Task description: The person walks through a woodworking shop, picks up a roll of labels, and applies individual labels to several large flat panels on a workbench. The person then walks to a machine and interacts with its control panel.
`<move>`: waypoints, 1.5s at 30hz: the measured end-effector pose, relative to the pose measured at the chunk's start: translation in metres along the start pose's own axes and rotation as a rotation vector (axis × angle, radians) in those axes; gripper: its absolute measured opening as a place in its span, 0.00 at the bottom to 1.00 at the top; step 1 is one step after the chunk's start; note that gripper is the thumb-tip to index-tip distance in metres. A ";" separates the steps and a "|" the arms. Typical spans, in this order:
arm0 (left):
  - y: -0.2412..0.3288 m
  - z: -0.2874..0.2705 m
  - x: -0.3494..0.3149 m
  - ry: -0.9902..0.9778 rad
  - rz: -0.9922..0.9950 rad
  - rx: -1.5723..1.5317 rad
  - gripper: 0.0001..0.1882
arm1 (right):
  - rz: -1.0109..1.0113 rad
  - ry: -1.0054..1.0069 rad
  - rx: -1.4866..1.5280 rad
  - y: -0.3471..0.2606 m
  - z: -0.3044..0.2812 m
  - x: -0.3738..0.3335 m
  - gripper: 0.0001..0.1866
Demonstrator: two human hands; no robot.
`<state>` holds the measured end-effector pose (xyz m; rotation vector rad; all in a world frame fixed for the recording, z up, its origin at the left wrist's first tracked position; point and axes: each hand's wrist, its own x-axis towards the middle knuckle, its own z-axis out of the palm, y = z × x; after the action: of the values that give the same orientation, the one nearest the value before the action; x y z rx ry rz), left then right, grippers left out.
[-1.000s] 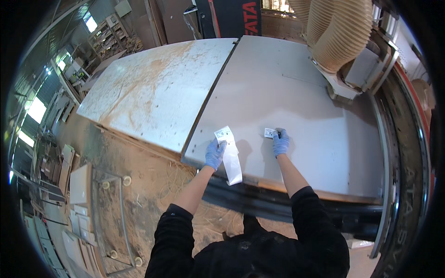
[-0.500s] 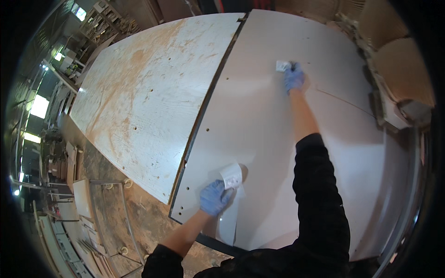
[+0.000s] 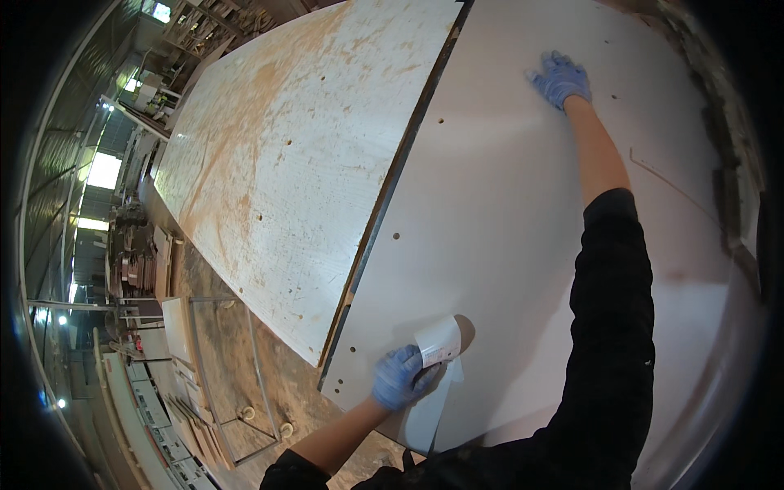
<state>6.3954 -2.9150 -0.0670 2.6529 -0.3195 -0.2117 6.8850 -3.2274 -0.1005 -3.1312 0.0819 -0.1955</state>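
Note:
My left hand (image 3: 398, 378), in a blue glove, grips a roll of labels (image 3: 438, 343) at the near edge of a smooth grey-white panel (image 3: 490, 212). A strip of the white backing (image 3: 427, 414) hangs from the roll toward the panel's front edge. Stretched out toward the far side, my right hand (image 3: 561, 80), also gloved in blue, lies flat on the panel with its fingers apart. Whatever may be beneath that palm is hidden.
A scuffed white board (image 3: 278, 163) streaked with brown dust lies left of the panel, across a dark gap. Both surfaces have small holes. A metal-framed cart (image 3: 261, 367) stands on the dusty floor at lower left. Stacked wood pieces (image 3: 147, 269) are farther left.
My right hand has gone from holding a small white label to lying flat on the panel, fingers spread. The label no longer shows. My left hand keeps the roll. The view has shifted.

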 end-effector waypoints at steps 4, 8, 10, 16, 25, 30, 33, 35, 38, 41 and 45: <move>0.006 -0.003 0.002 0.024 -0.008 -0.056 0.12 | -0.060 -0.132 -0.082 -0.002 -0.023 -0.065 0.43; 0.002 0.005 0.001 0.166 0.062 -0.090 0.12 | -0.080 -0.083 -0.021 -0.013 -0.044 -0.172 0.41; -0.002 0.010 0.000 0.262 0.094 -0.098 0.12 | -0.097 -0.040 0.018 -0.014 -0.055 -0.233 0.40; -0.005 0.015 -0.016 0.327 -0.142 -0.591 0.21 | -0.087 -0.075 0.084 -0.032 -0.076 -0.439 0.38; 0.024 -0.028 -0.138 0.353 0.102 -1.238 0.42 | 0.144 -0.215 1.789 -0.100 -0.144 -0.640 0.25; 0.029 -0.045 -0.197 0.301 0.284 -1.117 0.42 | -0.019 -0.024 1.857 -0.166 -0.199 -0.672 0.23; 0.030 -0.058 -0.223 0.287 0.290 -1.052 0.42 | -0.022 -0.041 1.823 -0.183 -0.220 -0.694 0.23; 0.030 -0.066 -0.238 0.244 0.280 -1.033 0.42 | 0.007 -0.087 1.745 -0.186 -0.230 -0.707 0.20; 0.035 -0.072 -0.252 0.140 0.229 -0.960 0.41 | 0.082 -0.121 1.578 -0.183 -0.238 -0.724 0.17; 0.043 -0.073 -0.258 0.136 0.282 -1.042 0.40 | 0.160 -0.086 1.649 -0.179 -0.242 -0.732 0.15; 0.052 -0.073 -0.254 0.237 0.373 -0.927 0.36 | 0.187 -0.022 1.688 -0.174 -0.242 -0.732 0.14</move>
<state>6.1559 -2.8636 0.0451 1.6477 -0.4830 0.0720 6.1391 -3.0154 0.0503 -1.4342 0.1162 -0.1112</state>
